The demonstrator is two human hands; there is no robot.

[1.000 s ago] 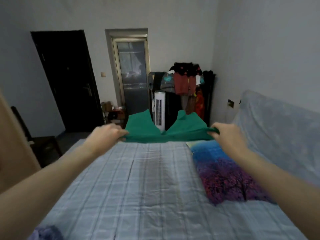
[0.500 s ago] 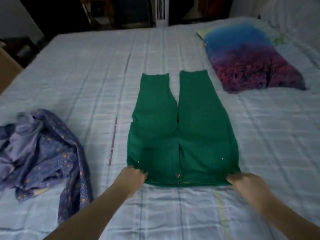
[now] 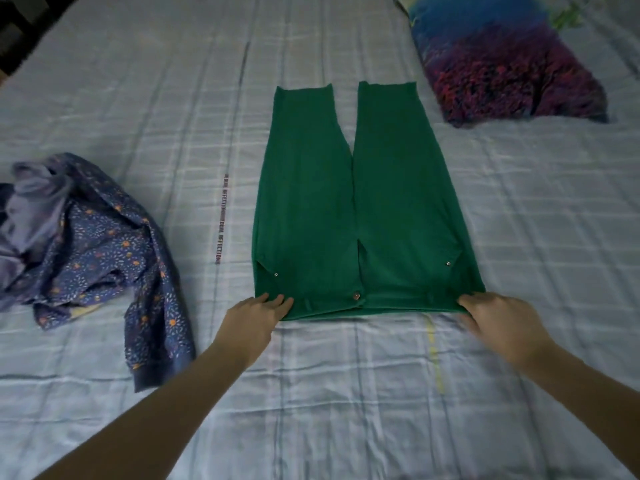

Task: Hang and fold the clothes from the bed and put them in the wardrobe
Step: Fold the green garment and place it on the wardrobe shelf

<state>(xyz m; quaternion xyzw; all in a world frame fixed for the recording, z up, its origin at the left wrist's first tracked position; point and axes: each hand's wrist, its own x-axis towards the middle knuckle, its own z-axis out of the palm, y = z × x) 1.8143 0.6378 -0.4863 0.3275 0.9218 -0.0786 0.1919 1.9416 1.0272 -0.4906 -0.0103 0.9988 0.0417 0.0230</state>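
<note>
A pair of green trousers (image 3: pixel 346 202) lies flat in the middle of the bed (image 3: pixel 346 393), legs pointing away from me and the buttoned waistband nearest me. My left hand (image 3: pixel 252 320) pinches the waistband's left corner, its fingers lying on top of the cloth. At the right corner my right hand (image 3: pixel 502 323) grips the waistband with its fingers curled over the edge. A crumpled blue-purple flowered garment (image 3: pixel 97 244) lies on the sheet to the left, apart from the trousers.
A blue and purple printed pillow (image 3: pixel 495 60) lies at the far right of the bed. The pale checked sheet stretches all round the trousers. The bed's dark far-left edge shows in the top corner.
One second ago both hands held the trousers up in the air towards the room. They have since come down flat on the bed, and my view has tilted down and drawn closer.
</note>
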